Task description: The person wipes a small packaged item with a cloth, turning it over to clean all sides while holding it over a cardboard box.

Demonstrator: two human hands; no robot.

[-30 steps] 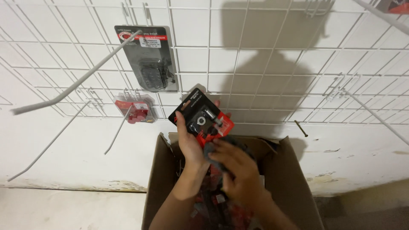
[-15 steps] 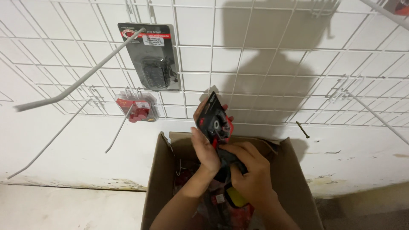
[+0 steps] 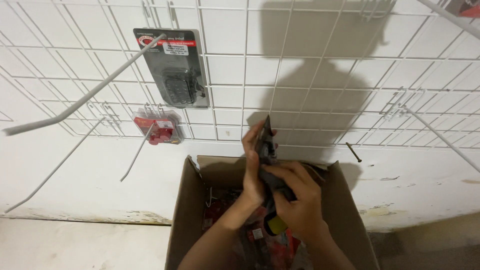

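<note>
The person is standing over an open cardboard box (image 3: 345, 200) pushed against a white wall, with both hands raised just above the box's far edge. The left hand (image 3: 254, 167) is closing its grip around a dark blister pack (image 3: 265, 142), fingers wrapped up its left edge, and the pack is turned edge-on, so its front is hidden. The right hand (image 3: 300, 200) is clamping its grip on the lower part of the same pack, fingers curled over dark packaging just beneath the left hand. Below the wrists, more red and black packs (image 3: 260, 235) are lying heaped inside the box. A white wire grid (image 3: 310, 65) is covering the wall behind. On it, a large black carded pack (image 3: 175, 70) is hanging up at the left, and a small red pack (image 3: 159, 127) is hanging lower down beside it. Long bare hooks (image 3: 75, 102) are jutting out of the grid on both sides.
</note>
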